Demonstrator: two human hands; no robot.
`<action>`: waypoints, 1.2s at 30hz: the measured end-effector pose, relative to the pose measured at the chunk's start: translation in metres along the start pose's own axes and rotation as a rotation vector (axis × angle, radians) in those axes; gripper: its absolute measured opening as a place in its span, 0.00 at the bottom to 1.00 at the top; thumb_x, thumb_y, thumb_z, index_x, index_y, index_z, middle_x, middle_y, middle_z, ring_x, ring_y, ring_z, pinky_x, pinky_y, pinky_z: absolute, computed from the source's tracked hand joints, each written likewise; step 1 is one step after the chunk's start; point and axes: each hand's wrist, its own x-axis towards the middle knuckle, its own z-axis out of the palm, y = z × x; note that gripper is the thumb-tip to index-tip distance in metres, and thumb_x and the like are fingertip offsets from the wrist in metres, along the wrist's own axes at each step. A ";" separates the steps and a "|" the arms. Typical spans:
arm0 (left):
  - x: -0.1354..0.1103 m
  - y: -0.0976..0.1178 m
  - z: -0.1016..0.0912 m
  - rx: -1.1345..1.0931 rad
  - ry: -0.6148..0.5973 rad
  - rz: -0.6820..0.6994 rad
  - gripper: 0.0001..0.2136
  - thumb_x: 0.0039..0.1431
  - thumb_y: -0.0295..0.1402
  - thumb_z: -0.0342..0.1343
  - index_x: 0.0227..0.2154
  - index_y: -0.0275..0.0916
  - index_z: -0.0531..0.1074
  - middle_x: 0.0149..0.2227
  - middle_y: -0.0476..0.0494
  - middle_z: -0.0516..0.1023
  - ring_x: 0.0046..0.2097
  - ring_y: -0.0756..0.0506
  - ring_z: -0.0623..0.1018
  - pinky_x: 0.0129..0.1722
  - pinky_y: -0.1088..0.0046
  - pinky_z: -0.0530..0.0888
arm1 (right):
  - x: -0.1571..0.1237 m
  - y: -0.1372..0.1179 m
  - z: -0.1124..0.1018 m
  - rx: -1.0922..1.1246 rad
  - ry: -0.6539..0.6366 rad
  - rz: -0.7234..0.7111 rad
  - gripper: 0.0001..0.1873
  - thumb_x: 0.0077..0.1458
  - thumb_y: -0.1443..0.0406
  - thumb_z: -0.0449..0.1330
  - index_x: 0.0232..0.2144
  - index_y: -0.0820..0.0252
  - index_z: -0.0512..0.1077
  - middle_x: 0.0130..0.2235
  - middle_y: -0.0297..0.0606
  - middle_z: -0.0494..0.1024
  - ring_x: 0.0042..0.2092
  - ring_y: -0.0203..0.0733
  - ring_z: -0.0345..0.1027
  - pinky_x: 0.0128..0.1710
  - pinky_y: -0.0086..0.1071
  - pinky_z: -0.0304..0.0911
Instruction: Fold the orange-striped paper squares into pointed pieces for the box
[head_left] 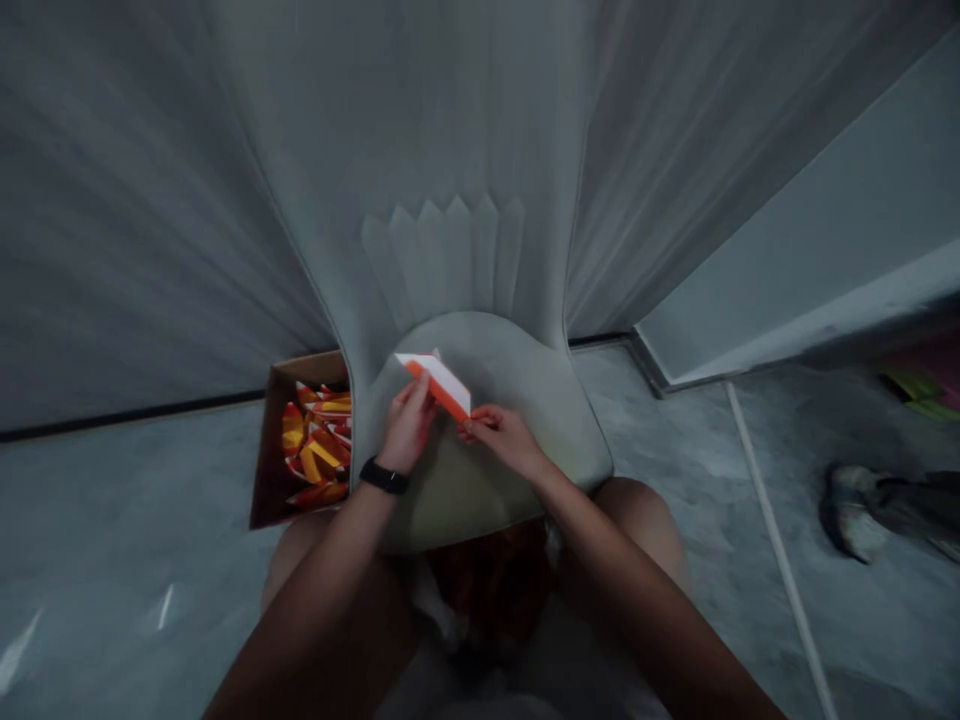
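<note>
A folded piece of orange and white paper [444, 382] is held over the chair seat, slanting down to the right. My left hand [409, 420], with a black band on its wrist, grips its left side, the thumb on the orange face. At its lower right corner, the fingers of my right hand [504, 436] are closed in a pinch. The white face is turned up and the orange edge faces me. What the fingertips do behind the paper is hidden.
A pale chair [517, 480] with a ribbed backrest stands before me. On the floor to its left, a cardboard box [264, 470] holds several orange, yellow and white folded pieces [322, 450]. A grey curtain [135, 220] hangs behind. Another person's shoe [851, 510] shows at right.
</note>
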 end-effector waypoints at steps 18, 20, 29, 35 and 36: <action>-0.021 0.020 0.005 0.006 0.035 0.084 0.21 0.50 0.50 0.67 0.37 0.36 0.80 0.35 0.44 0.82 0.33 0.49 0.77 0.33 0.75 0.72 | -0.018 -0.012 0.002 -0.184 0.001 -0.060 0.18 0.52 0.49 0.64 0.30 0.58 0.78 0.30 0.35 0.79 0.32 0.41 0.71 0.36 0.34 0.67; -0.037 0.023 0.004 0.068 0.006 0.085 0.25 0.51 0.52 0.66 0.44 0.38 0.79 0.37 0.44 0.81 0.32 0.50 0.77 0.28 0.77 0.71 | -0.028 -0.013 0.007 -0.062 0.039 -0.047 0.19 0.50 0.48 0.65 0.32 0.58 0.77 0.31 0.35 0.79 0.32 0.40 0.70 0.35 0.33 0.66; -0.141 0.015 -0.021 0.205 -0.110 -0.034 0.29 0.51 0.51 0.66 0.51 0.36 0.76 0.29 0.49 0.74 0.25 0.54 0.67 0.21 0.79 0.61 | -0.111 0.015 0.053 0.077 0.060 0.046 0.27 0.52 0.48 0.65 0.49 0.55 0.72 0.29 0.31 0.78 0.27 0.39 0.70 0.28 0.32 0.66; -0.152 0.016 -0.031 0.182 -0.127 0.049 0.26 0.48 0.46 0.69 0.47 0.36 0.76 0.39 0.44 0.79 0.37 0.49 0.76 0.35 0.76 0.71 | -0.128 0.013 0.058 -0.257 0.162 -0.266 0.31 0.53 0.52 0.67 0.56 0.58 0.70 0.53 0.47 0.78 0.52 0.48 0.74 0.52 0.42 0.69; -0.152 0.017 -0.031 0.169 -0.152 0.058 0.26 0.48 0.46 0.69 0.47 0.36 0.75 0.40 0.43 0.79 0.39 0.48 0.76 0.38 0.75 0.72 | -0.129 0.010 0.058 -0.239 0.108 -0.265 0.31 0.52 0.53 0.67 0.56 0.58 0.71 0.53 0.47 0.78 0.52 0.48 0.74 0.53 0.42 0.69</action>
